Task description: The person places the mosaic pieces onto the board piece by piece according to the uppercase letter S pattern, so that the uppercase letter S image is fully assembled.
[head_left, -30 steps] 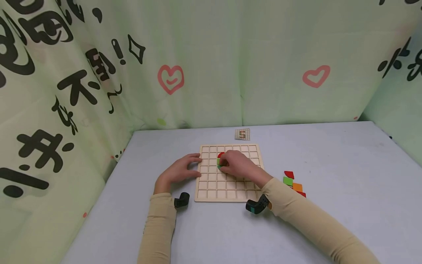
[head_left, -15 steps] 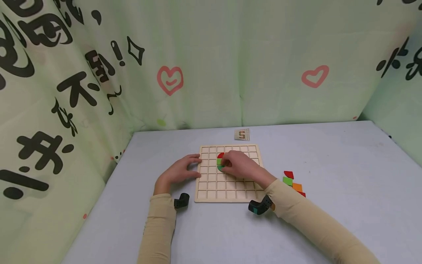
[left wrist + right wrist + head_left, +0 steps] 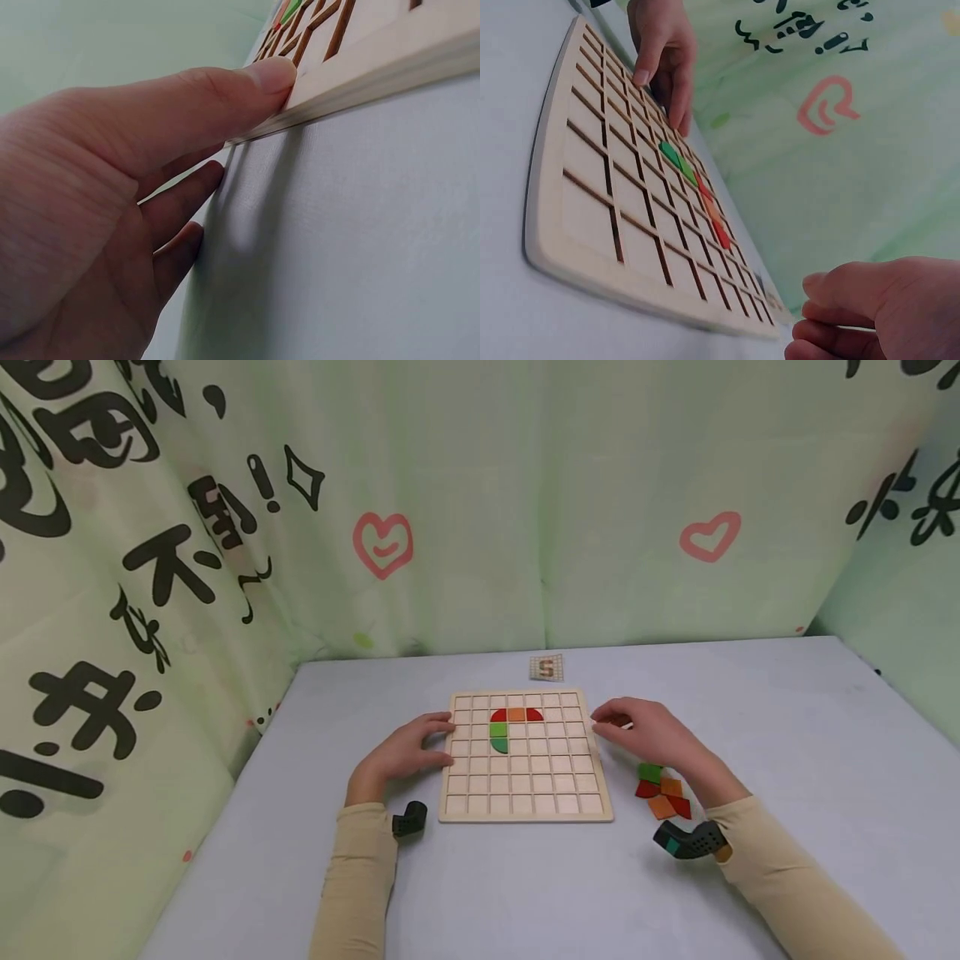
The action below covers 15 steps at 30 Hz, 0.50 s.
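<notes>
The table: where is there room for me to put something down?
The table is bare in front of the board, between the sleeves. Another wide patch lies right of the right hand, reaching back to the curtain. It's crowded at the board's right side, with that hand and the loose tiles, and at its left edge, where the left hand touches.

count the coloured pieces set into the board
5: left to right, a red piece, an orange square, another red piece; below the first, a light green square, then a dark green piece. None looks hidden.
</notes>
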### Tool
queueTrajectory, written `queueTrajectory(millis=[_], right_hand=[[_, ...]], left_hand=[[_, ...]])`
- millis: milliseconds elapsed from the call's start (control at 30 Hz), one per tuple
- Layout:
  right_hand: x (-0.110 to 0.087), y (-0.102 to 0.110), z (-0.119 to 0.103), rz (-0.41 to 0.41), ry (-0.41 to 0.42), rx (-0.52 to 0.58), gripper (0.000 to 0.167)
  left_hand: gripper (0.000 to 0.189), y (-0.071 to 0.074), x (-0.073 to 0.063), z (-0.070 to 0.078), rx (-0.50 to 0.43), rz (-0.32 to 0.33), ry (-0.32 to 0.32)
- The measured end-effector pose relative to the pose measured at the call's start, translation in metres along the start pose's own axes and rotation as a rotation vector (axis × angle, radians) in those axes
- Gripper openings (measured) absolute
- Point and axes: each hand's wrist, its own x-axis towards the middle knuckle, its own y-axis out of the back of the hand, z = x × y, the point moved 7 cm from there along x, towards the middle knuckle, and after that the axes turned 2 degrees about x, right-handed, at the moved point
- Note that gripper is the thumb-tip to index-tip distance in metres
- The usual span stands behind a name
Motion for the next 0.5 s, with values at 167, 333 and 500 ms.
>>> queueTrajectory(millis=[167,333,500], right_hand=[[-0.019,0.014,0.025,0.005,-0.052,-0.01,0.037],[-0.031,0.023,0.043,-0.008,-0.083,-0.016,0.043],[-0.043,0.029,0.051,-0.039,-0.061,-0.027,0.041]], left_hand=[[0.059,-0.001,0.0,-0.002,0.0,-0.003,0.013],[0.06,-0.001,-0.001,-0.002,-0.008,-0.003,0.013],[0.06,-0.001,-0.002,-0.001,-0.015,-0.002,0.001]])
